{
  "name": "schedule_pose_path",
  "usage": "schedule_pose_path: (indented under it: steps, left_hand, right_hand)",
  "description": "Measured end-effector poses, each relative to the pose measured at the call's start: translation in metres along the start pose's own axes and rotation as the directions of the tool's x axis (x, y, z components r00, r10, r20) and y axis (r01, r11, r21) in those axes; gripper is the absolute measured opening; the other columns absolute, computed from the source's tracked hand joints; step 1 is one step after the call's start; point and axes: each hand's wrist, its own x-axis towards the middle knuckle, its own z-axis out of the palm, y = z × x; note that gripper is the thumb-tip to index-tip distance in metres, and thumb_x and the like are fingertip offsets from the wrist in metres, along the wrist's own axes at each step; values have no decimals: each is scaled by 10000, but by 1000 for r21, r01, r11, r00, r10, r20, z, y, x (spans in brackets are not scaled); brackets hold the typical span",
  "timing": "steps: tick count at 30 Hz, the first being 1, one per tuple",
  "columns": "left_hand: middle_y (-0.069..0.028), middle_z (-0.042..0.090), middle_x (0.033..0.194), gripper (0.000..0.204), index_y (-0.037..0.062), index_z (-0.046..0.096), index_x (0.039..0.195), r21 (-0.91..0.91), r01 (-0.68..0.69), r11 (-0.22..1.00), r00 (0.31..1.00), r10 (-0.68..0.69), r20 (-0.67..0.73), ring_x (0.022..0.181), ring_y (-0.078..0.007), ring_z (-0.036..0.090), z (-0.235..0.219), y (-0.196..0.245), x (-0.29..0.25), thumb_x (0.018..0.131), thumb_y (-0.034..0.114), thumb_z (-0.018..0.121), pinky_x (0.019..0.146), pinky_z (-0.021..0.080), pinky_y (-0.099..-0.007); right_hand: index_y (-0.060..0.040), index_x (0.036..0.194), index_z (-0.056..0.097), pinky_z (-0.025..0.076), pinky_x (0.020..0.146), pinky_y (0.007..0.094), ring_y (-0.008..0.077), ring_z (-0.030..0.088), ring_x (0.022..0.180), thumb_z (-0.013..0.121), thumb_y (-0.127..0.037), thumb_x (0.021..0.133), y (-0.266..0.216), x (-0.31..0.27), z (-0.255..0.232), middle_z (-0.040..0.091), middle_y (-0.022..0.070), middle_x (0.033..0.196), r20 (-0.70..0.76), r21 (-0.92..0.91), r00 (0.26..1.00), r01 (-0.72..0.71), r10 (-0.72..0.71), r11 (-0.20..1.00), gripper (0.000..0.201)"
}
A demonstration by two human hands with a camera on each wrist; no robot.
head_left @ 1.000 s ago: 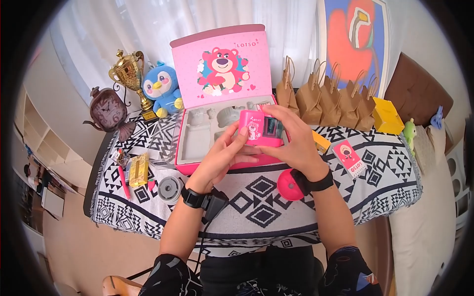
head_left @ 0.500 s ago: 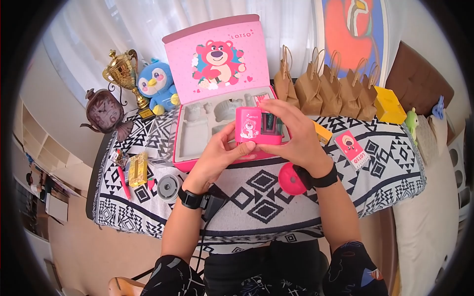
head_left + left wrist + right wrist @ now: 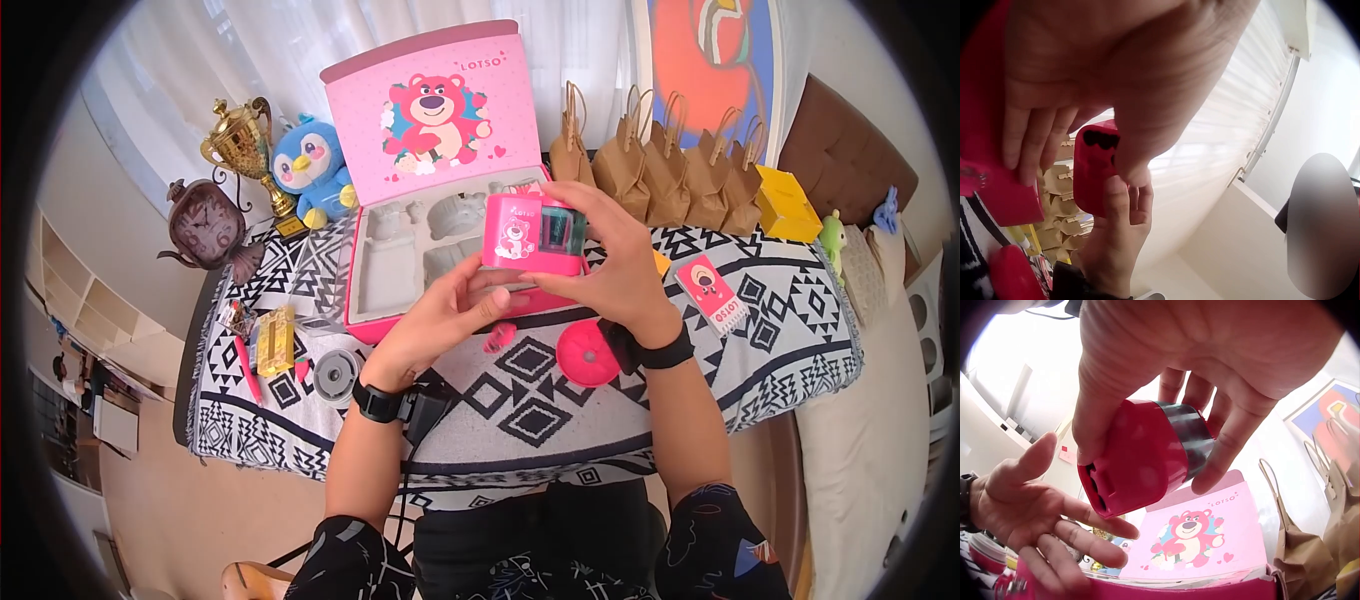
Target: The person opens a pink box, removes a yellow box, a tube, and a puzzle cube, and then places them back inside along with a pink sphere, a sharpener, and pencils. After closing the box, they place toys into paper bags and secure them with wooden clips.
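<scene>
My right hand (image 3: 618, 262) holds a pink pencil sharpener (image 3: 513, 240) with a bear print and a dark see-through window, thumb below and fingers over the top. In the right wrist view its underside, with an opening at one end, faces the camera. My left hand (image 3: 440, 325) lies just below and left of the sharpener, palm turned up and fingers spread loosely; it grips nothing. Behind both hands stands the open pink LOTSO box (image 3: 430, 115) with a grey moulded tray (image 3: 388, 282). A small pink piece (image 3: 498, 337) lies on the cloth before it.
A round pink piece (image 3: 588, 353) sits beside my right wrist. At left lie a grey round reel (image 3: 338, 378), a pink pen (image 3: 247, 370) and a yellow pack (image 3: 275, 340). A LOTSO notepad (image 3: 710, 293) lies right; several paper bags (image 3: 680, 185) stand behind.
My left hand has come off the pencil sharpener and opened below it. The right hand keeps its hold and has lifted it slightly. The small pink piece on the cloth has come into sight.
</scene>
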Motion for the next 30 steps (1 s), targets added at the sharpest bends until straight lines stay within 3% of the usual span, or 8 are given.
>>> schedule_pose_path:
  steps: [3, 6, 9, 15, 17, 20, 24, 30]
  left_hand:
    - [-165, 593, 1443, 727, 36, 269, 1616, -269, -48, 962, 996, 24, -89, 1282, -249, 632, 5, 3, 1, 1056, 316, 639, 1073, 545, -407]
    - [-166, 542, 1479, 689, 38, 272, 1599, -309, -42, 950, 999, 30, -42, 1324, -293, 600, -2, 2, 2, 1062, 285, 625, 1107, 529, -456]
    - [-140, 567, 1450, 677, 50, 299, 1586, -231, -128, 964, 986, 98, -138, 1310, -234, 606, 4, 4, 7, 1036, 170, 674, 1098, 529, -426]
    - [-129, 432, 1571, 677, 47, 321, 1565, -143, -236, 961, 961, 209, -179, 1343, -236, 579, 7, 3, 5, 993, 14, 683, 1089, 536, -412]
    - [-125, 416, 1581, 688, 46, 315, 1568, -144, -251, 957, 959, 226, -170, 1352, -239, 572, 6, 0, 7, 988, -1, 682, 1090, 535, -413]
    - [-116, 401, 1589, 716, 47, 314, 1571, -144, -258, 955, 958, 234, -167, 1375, -236, 546, 9, -1, 7, 971, -19, 698, 1100, 524, -407]
    - [-101, 417, 1566, 766, 55, 343, 1568, 84, -319, 944, 926, 329, -186, 1413, -210, 486, 11, -2, 8, 928, -17, 757, 1132, 490, -383]
    - [-96, 435, 1537, 791, 57, 378, 1558, 164, -354, 921, 910, 380, -168, 1413, -197, 470, 7, -6, 8, 890, -27, 793, 1131, 488, -371]
  right_hand:
    - [-71, 1367, 611, 593, 979, 374, 240, 655, 1244, 942, -107, 675, 0, -1, 0, 646, 118, 1385, 3, 5, 1000, -4, 4, 1000, 768]
    - [-63, 1331, 598, 515, 1071, 413, 331, 641, 1251, 948, -185, 665, 1, -2, 2, 658, 131, 1353, 56, 84, 998, -12, 7, 996, 762]
    - [-57, 1332, 570, 507, 1084, 417, 332, 611, 1299, 960, -208, 678, -3, -1, 3, 624, 142, 1406, 106, 92, 994, 23, -33, 996, 776]
    - [-58, 1475, 511, 549, 1035, 411, 282, 592, 1328, 878, -316, 856, -7, 0, -4, 599, 158, 1444, 67, 333, 985, -175, 162, 927, 764]
    - [-46, 1502, 510, 561, 1018, 404, 265, 619, 1294, 819, -327, 919, -5, 0, -8, 607, 159, 1437, 141, 398, 948, -317, 284, 861, 717]
    - [-24, 1505, 506, 504, 1093, 397, 232, 585, 1331, 742, -276, 991, -7, 1, -18, 579, 134, 1473, 277, 331, 930, -329, 242, 884, 618]
    - [-17, 1472, 545, 508, 1081, 393, 228, 611, 1291, 793, -309, 947, -7, -1, -14, 609, 129, 1435, 247, 323, 946, -285, 210, 902, 650]
    - [-11, 1456, 545, 511, 1071, 402, 237, 627, 1265, 904, -342, 818, -8, -2, -11, 622, 144, 1405, 223, 276, 961, -221, 161, 935, 803]
